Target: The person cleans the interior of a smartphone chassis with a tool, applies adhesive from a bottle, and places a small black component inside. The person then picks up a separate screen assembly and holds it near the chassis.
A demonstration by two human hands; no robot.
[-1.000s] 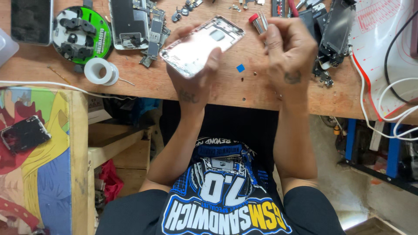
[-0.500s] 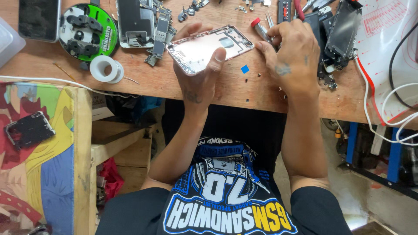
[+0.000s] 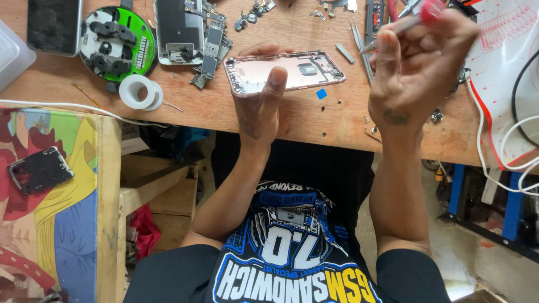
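A pink-gold phone housing (image 3: 306, 70), empty inside, lies open on the wooden workbench (image 3: 303, 120). My left hand (image 3: 259, 106) holds its near left end, thumb laid across the inside. My right hand (image 3: 418, 64) is raised to the right of the housing and grips a thin screwdriver with a red cap (image 3: 415, 17), its tip pointing left. A small blue square piece (image 3: 321, 93) and a few tiny screws lie on the wood just in front of the housing.
A disassembled phone with loose boards (image 3: 188, 31) lies at the back. Left of it sit a green round parts tray (image 3: 115, 42), a dark phone (image 3: 53, 25) and a white tape roll (image 3: 140, 91). A white mat (image 3: 499, 62) and cables lie right. Another dark housing (image 3: 39, 168) rests on the colourful side table.
My right hand has lifted off the bench with the screwdriver and moved right, away from the housing. The left hand still holds the housing, which now lies flatter.
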